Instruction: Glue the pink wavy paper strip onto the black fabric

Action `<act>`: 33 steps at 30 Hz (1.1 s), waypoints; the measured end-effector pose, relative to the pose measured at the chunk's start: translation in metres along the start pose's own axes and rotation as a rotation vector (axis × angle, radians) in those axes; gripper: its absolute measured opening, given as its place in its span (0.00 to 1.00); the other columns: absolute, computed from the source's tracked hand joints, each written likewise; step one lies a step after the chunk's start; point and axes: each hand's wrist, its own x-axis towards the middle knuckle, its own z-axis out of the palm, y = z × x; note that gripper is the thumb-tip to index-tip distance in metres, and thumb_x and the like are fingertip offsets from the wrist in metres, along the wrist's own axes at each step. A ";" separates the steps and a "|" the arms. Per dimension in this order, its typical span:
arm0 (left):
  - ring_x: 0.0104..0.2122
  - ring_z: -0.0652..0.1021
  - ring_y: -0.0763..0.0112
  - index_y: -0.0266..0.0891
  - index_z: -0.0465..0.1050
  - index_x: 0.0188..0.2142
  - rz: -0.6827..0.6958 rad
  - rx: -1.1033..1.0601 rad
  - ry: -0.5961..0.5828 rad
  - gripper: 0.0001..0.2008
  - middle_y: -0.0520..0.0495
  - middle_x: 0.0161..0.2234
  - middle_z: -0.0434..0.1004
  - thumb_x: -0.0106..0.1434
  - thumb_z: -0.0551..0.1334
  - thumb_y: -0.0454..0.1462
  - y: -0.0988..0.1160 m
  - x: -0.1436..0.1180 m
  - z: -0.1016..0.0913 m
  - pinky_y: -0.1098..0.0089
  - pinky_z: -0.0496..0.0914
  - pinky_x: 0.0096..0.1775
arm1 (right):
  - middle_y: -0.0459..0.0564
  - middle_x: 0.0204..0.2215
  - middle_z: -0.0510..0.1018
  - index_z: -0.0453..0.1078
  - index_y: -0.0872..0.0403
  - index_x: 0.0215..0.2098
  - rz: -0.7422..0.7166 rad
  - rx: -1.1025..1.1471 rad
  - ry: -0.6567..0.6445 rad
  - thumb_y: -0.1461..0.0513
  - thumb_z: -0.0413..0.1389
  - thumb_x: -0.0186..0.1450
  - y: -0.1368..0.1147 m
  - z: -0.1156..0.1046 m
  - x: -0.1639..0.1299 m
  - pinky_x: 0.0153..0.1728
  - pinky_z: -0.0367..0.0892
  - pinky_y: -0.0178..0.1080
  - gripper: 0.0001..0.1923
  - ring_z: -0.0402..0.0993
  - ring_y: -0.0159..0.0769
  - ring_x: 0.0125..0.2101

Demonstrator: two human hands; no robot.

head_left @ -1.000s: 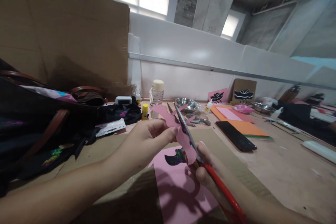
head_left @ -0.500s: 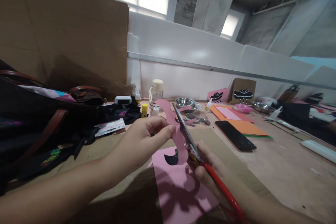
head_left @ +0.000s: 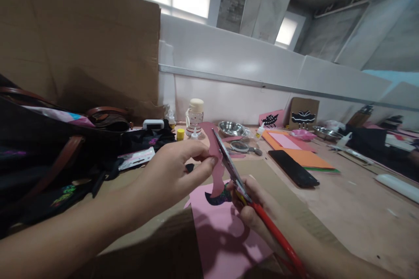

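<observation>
The left hand pinches wavy pink paper, standing tall; the right hand grips scissors slanting by its right edge.

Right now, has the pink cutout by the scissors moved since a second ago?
Yes. The pink cutout has turned; its far end has swung rightward against the bottle.

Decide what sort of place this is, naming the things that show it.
Probably a craft workspace: scissors, stacked coloured paper and a brown card bearing a dark decorated shape all suggest it.
</observation>
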 end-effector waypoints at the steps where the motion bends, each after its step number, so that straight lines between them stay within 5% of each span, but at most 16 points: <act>1: 0.29 0.73 0.70 0.40 0.77 0.33 0.017 0.026 0.000 0.13 0.53 0.28 0.76 0.70 0.57 0.40 0.000 0.000 -0.001 0.72 0.63 0.31 | 0.50 0.30 0.80 0.73 0.43 0.54 0.017 0.016 -0.007 0.40 0.59 0.65 -0.001 0.000 0.000 0.31 0.79 0.42 0.26 0.80 0.43 0.30; 10: 0.30 0.75 0.69 0.41 0.77 0.33 0.043 0.051 -0.027 0.13 0.52 0.30 0.78 0.71 0.56 0.41 -0.002 0.001 -0.005 0.72 0.64 0.32 | 0.46 0.25 0.77 0.73 0.44 0.53 0.203 0.132 -0.098 0.42 0.56 0.67 -0.015 0.002 0.003 0.25 0.75 0.39 0.23 0.76 0.39 0.24; 16: 0.31 0.74 0.69 0.42 0.77 0.34 -0.012 -0.022 -0.054 0.12 0.53 0.30 0.77 0.71 0.58 0.41 -0.002 0.002 -0.005 0.71 0.64 0.33 | 0.44 0.22 0.74 0.74 0.45 0.47 0.186 0.131 -0.070 0.39 0.55 0.67 -0.018 0.003 0.007 0.21 0.69 0.35 0.24 0.72 0.35 0.20; 24: 0.31 0.74 0.70 0.43 0.78 0.32 -0.137 -0.209 -0.075 0.16 0.55 0.29 0.77 0.72 0.59 0.46 -0.004 0.005 0.001 0.72 0.65 0.34 | 0.50 0.28 0.78 0.75 0.46 0.43 0.106 0.057 0.047 0.37 0.57 0.64 0.001 0.003 0.009 0.35 0.77 0.43 0.25 0.79 0.46 0.34; 33: 0.34 0.76 0.68 0.41 0.76 0.32 -0.198 -0.347 -0.070 0.16 0.53 0.31 0.78 0.70 0.60 0.47 -0.010 0.005 0.004 0.71 0.67 0.36 | 0.51 0.48 0.78 0.68 0.43 0.58 -0.125 -0.042 -0.028 0.46 0.54 0.74 -0.015 -0.008 0.003 0.52 0.74 0.44 0.19 0.77 0.43 0.48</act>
